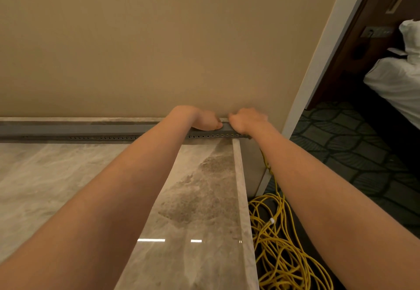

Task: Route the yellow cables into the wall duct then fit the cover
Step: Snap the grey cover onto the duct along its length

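A grey slotted wall duct (91,131) runs along the foot of the beige wall, at the back of a marble counter (68,176). A flat grey cover (226,126) lies on top of it. My left hand (208,120) and my right hand (246,120) rest side by side on the cover near the duct's right end, fingers curled down over it. Yellow cables (279,233) lie in a loose tangle on the floor to the right of the counter. One yellow strand climbs past the counter's corner toward the duct's end. Whether cables lie inside the duct is hidden.
The counter ends in a raised marble rim (243,198) on the right. A white wall corner trim (318,62) stands beyond it, then patterned dark carpet (354,153), a bed with white linen (400,78) and a dark wood panel with a socket (375,31).
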A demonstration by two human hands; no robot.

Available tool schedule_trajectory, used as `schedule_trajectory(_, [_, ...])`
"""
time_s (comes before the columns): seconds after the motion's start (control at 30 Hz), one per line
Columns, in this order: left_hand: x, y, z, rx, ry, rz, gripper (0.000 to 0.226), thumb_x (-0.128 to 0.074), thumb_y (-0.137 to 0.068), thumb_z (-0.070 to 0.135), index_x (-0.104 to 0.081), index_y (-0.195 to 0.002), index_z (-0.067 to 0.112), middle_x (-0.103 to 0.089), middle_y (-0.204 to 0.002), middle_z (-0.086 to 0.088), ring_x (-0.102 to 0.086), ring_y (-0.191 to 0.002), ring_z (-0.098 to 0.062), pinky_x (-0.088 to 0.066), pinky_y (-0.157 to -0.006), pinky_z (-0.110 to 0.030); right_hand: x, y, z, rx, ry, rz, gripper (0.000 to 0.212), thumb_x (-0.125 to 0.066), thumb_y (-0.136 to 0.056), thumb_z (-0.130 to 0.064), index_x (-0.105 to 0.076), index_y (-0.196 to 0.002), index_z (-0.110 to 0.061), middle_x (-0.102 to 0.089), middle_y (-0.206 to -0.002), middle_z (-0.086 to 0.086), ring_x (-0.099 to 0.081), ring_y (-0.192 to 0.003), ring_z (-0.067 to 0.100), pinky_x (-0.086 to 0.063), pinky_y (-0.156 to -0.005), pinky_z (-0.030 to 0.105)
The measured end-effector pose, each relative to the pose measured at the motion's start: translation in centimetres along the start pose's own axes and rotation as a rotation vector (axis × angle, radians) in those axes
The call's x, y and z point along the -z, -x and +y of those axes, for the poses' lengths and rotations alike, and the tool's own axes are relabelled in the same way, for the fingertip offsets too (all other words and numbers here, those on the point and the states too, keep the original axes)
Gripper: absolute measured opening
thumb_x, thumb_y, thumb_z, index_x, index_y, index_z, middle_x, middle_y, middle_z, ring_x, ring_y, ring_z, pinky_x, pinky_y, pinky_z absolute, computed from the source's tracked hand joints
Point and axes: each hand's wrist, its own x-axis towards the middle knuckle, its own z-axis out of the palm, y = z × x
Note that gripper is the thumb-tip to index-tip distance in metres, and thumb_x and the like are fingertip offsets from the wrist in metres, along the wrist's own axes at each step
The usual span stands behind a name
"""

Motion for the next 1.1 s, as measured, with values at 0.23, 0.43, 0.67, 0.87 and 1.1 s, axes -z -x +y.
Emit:
schedule_trajectory(0.23, [-0.9, 0.1, 1.1, -0.095, 0.099, 0.053, 0.045, -0.022, -0.105, 0.027, -0.036, -0.143, 0.009, -0.039, -0.149, -0.012, -0.037, -0.137, -0.026, -0.027, -0.111, -0.033, -0.2, -0.7, 0.4, -0.017, -0.109, -0.065, 0.053, -0.033, -0.092, -0.039, -0.062, -0.118, -0.004, -0.061, -0.127, 0.02, -0.061, -0.112, 0.036, -0.047, -0.094, 0.035])
schedule_trajectory(0.43, [-2.2, 0.3, 2.0, -0.233, 0.103, 0.253, 0.048, -0.041, -0.1, 0.023, -0.029, -0.144, 0.009, -0.044, -0.145, -0.013, -0.046, -0.129, -0.029, -0.036, -0.104, -0.034, 0.1, -1.0, 0.6, -0.043, -0.292, 0.089, 0.052, -0.031, -0.097, -0.036, -0.058, -0.123, 0.001, -0.055, -0.132, 0.024, -0.053, -0.121, 0.036, -0.043, -0.097, 0.036])
schedule_trajectory(0.67, [-2.8, 0.7, 2.9, -0.196, -0.13, 0.357, 0.036, -0.041, -0.098, 0.02, -0.036, -0.129, 0.002, -0.055, -0.126, -0.02, -0.055, -0.112, -0.035, -0.039, -0.079, -0.034, -0.2, -0.3, 1.6, 0.007, -0.559, -0.048, 0.037, -0.031, -0.097, -0.022, -0.056, -0.073, -0.009, -0.059, -0.098, 0.026, -0.058, -0.092, 0.034, -0.042, -0.055, 0.03])
schedule_trajectory(0.87, [-3.3, 0.5, 2.0, -0.246, -0.247, 0.435, 0.04, -0.037, -0.1, 0.026, -0.037, -0.133, 0.003, -0.046, -0.135, -0.016, -0.046, -0.123, -0.032, -0.041, -0.098, -0.043, 0.2, 1.3, 4.0, 0.117, -0.866, -0.175, 0.013, -0.053, -0.093, -0.02, -0.059, -0.102, -0.013, -0.058, -0.095, 0.005, -0.054, -0.089, 0.018, -0.044, -0.072, 0.027])
schedule_trajectory(1.1, [-2.1, 0.2, 2.6, -0.194, -0.076, 0.338, 0.029, -0.046, -0.096, 0.017, -0.046, -0.122, 0.003, -0.053, -0.125, -0.019, -0.051, -0.115, -0.033, -0.041, -0.091, -0.037, -0.7, 2.4, 5.1, 0.167, -0.768, -0.073, 0.041, -0.057, -0.083, 0.014, -0.054, -0.123, 0.008, -0.053, -0.103, 0.01, -0.049, -0.095, 0.017, -0.04, -0.06, 0.009])
